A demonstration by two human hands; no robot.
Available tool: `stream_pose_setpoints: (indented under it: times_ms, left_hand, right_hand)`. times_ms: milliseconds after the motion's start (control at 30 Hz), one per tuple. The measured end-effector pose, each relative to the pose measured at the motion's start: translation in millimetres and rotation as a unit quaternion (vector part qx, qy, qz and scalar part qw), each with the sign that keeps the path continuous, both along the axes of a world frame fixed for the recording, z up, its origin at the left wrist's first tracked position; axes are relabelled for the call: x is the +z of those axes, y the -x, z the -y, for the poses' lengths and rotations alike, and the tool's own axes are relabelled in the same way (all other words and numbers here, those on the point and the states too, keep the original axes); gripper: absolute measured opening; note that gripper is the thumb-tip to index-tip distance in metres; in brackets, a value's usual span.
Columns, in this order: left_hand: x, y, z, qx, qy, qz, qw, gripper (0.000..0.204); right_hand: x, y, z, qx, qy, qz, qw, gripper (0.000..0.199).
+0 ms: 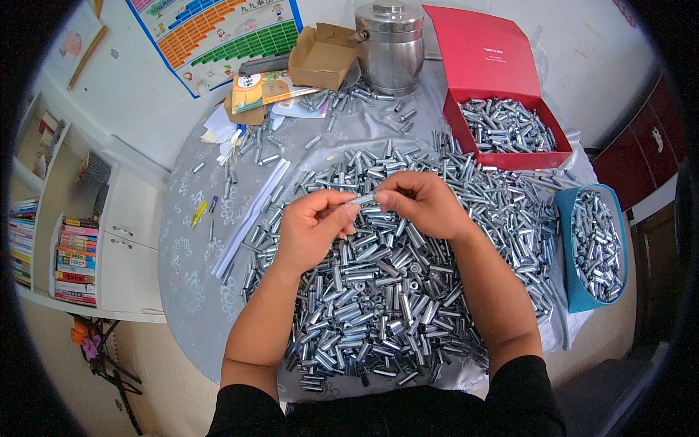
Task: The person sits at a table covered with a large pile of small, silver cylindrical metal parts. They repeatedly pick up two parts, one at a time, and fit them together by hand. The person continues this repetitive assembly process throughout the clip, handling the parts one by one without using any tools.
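Over the middle of a large heap of loose silvery expansion bolts and sleeves (393,298), my two hands meet at a small metal expansion bolt (362,199). My left hand (313,226) pinches one end between thumb and fingers. The other end sits in the fingertips of my right hand (419,204). The bolt lies nearly level, and the fingertips partly cover its ends. The heap spreads under both forearms across the round table with its grey patterned cloth (189,255).
An open red box (502,162) of metal parts stands at the back right, near a blue fabric bin (566,255) of sleeves. At the back are a steel canister (391,51), a cardboard box (320,62) and booklets (269,91). A folded white strip (251,218) borders the heap's left.
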State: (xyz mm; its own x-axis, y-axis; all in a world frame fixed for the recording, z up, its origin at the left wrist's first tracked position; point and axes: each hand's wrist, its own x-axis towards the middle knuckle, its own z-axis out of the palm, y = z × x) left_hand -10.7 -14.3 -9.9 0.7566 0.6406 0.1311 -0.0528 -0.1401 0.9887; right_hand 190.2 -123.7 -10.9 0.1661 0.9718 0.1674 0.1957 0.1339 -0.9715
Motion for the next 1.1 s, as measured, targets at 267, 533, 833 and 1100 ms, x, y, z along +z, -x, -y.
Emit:
stream_pose_setpoints:
  times_ms: [267,533,833,1100]
  left_hand:
    - [1,0,0,0.005,0.01,-0.001,1.0,0.017]
    - [0,-1,0,0.006,0.014,0.002,1.0,0.018]
    - [0,-1,0,0.014,0.01,0.001,1.0,0.018]
    - [1,-1,0,0.021,0.022,-0.004,1.0,0.019]
  right_hand:
    - [0,3,0,-0.002,0.004,-0.021,1.0,0.019]
    - [3,2,0,-0.024,-0.024,0.024,0.999,0.019]
    - [7,9,0,-0.03,-0.02,-0.041,0.999,0.019]
    - [6,6,1,-0.02,0.014,-0.018,1.0,0.02]
